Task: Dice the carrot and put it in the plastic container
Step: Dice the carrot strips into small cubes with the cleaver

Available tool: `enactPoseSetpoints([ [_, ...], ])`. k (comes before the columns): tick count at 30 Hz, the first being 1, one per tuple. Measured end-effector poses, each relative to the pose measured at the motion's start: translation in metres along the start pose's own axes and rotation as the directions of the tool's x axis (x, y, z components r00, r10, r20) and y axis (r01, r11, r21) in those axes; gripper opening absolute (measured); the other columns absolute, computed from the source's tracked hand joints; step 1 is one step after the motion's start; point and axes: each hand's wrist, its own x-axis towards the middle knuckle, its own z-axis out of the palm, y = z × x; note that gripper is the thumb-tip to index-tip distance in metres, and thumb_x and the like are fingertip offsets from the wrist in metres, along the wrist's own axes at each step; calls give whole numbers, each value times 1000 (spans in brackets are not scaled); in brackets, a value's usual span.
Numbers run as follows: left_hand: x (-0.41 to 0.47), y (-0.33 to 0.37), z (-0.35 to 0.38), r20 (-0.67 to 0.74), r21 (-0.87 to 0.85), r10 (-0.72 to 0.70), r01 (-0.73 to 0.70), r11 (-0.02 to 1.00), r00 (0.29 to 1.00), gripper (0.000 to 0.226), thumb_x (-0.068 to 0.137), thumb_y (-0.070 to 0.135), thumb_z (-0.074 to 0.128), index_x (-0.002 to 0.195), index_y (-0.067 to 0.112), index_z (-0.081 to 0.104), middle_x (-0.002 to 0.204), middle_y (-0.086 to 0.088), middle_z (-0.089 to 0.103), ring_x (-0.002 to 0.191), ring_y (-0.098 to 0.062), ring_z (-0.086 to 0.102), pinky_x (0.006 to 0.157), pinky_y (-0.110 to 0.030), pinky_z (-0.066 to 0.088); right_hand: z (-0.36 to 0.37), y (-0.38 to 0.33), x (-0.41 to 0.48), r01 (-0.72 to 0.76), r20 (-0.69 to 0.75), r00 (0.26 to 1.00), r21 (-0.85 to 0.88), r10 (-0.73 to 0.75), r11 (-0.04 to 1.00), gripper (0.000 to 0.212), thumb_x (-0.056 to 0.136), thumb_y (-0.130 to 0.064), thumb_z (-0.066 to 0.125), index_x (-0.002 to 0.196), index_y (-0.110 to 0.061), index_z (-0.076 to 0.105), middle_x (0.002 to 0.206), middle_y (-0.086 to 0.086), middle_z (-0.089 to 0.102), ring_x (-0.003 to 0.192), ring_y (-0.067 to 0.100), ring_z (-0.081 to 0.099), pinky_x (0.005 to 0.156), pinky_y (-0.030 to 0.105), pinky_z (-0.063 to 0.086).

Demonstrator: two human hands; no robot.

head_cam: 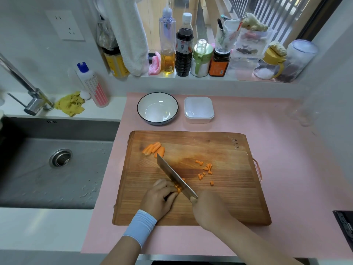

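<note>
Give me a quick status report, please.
Right hand grips steel cleaver; left hand pins orange carrot strips. Square clear plastic container empty. Nothing in the way.

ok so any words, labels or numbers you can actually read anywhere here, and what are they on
None can be read.
Dark sauce bottle: label too blurred.
Orange-labelled jar: print too small.
Yellow-labelled jar: blurred.
Cutting board: dark mark near its far right corner, unreadable.
Sink: small mark on its rim, unreadable.
</note>
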Motion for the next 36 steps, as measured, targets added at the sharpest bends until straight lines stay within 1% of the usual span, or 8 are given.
enactPoseSetpoints([
  [6,3,0,-1,19,1,-2,2,1000,1000,3,83,12,75,83,14,73,87,5,65,89,-11,59,86,-19,47,0,-2,-2,1,-2,1000,-63,-1,998,27,98,-32,47,72,-26,51,75,-4,58,75,23,63,48,25,30],
  [11,3,0,-1,19,2,9,-9,1000,1000,5,83,10,75,81,13,72,85,4,65,87,-11,59,86,-21,47,-4,-7,-18,31,-39,999,-37,-32,999,32,101,-42,47,71,-29,49,70,-8,53,68,14,55,54,26,36],
  [15,3,0,-2,21,-4,12,-12,1000,1000,5,82,9,75,82,13,72,86,4,65,88,-11,59,86,-21,47,-3,-8,-22,10,-32,999,-64,-12,998,27,100,-42,47,83,-25,59,82,-3,64,80,18,64,66,30,47],
  [20,3,-2,0,27,0,18,-18,1000,999,5,84,10,74,82,14,72,87,5,66,89,-11,60,86,-24,48,-5,-7,-24,-7,-16,1000,-68,6,998,39,102,-43,44,67,-28,43,68,-10,49,68,12,54,62,28,40],
  [27,4,-4,1,17,21,28,-29,999,999,4,85,11,74,82,14,72,87,5,65,88,-12,60,83,-25,50,0,-2,-1,-60,54,997,28,59,998,31,100,-39,48,73,-24,51,70,-3,55,62,17,54,54,27,39],
  [31,3,-5,2,-1,32,31,-31,999,1000,4,84,11,75,82,14,72,87,5,65,88,-12,61,82,-26,50,9,-7,12,-65,38,997,86,62,994,34,99,-38,50,68,-24,50,68,-1,57,64,22,57,59,30,43],
  [34,2,-6,3,-16,39,29,-29,999,999,4,84,13,75,82,15,72,87,6,66,88,-11,61,82,-25,50,10,-8,16,-44,17,999,73,43,996,29,98,-38,50,74,-22,55,81,4,66,79,27,65,67,33,47],
  [36,3,-4,3,-16,41,21,-20,999,1000,4,84,13,75,82,16,72,87,7,66,89,-10,60,83,-24,50,8,-4,17,-37,33,999,115,33,993,29,98,-39,49,77,-21,60,79,2,66,76,24,64,66,33,48],
])
